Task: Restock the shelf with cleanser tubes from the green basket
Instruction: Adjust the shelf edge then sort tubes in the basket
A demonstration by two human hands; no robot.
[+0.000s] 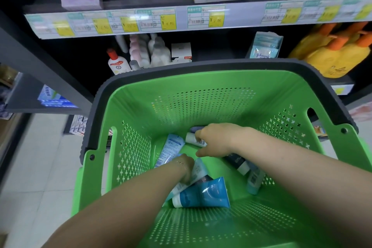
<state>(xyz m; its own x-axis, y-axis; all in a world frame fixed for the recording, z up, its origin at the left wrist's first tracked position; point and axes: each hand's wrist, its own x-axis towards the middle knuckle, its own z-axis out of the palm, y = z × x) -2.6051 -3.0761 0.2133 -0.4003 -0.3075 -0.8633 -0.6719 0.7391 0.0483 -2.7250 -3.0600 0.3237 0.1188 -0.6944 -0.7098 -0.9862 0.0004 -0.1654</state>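
Both my hands reach down into the green basket (201, 96), which has a dark grey rim. Several cleanser tubes lie on its floor. My right hand (216, 140) curls its fingers around a white tube (194, 140) near the far wall. My left hand (186, 168) closes on a pale blue-white tube (198, 171) in the middle. A light blue tube (170, 150) lies to the left, a darker blue one (203, 193) sits nearest me, and a dark tube (237, 162) is partly hidden under my right wrist.
Dark shelves stand just behind the basket. The lower shelf holds white and pink bottles (141, 52), a small white box (181, 52) and yellow pouches (332, 52). Price tags (169, 22) line the upper shelf's edge. Pale floor tiles (36, 167) lie to the left.
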